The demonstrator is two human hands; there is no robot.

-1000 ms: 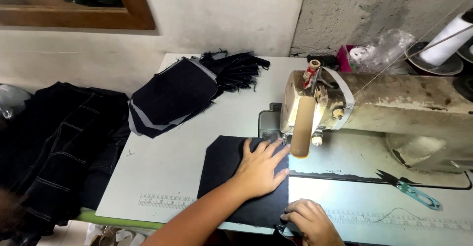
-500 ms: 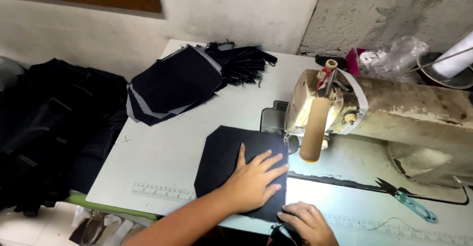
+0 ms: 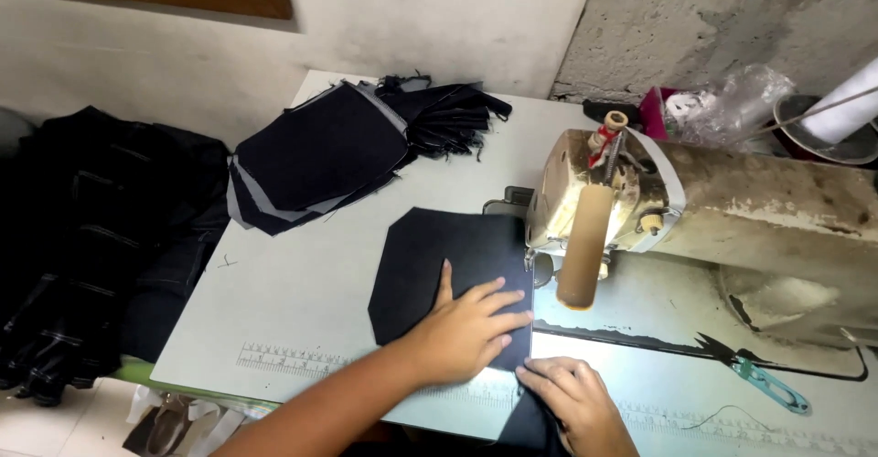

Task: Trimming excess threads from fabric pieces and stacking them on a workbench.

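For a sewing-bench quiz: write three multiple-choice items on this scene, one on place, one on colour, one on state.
1. Where is the stack of cut pieces?
A. far left of the table
B. under the machine
C. on the floor

2. What colour are the thread snips' handles?
A. red
B. teal
C. yellow

3. How is the left hand?
A. in a fist
B. raised in the air
C. flat on the dark fabric piece

Answers: A, it lies by the table's far left edge; B, the handles are teal; C, spread fingers press the piece.
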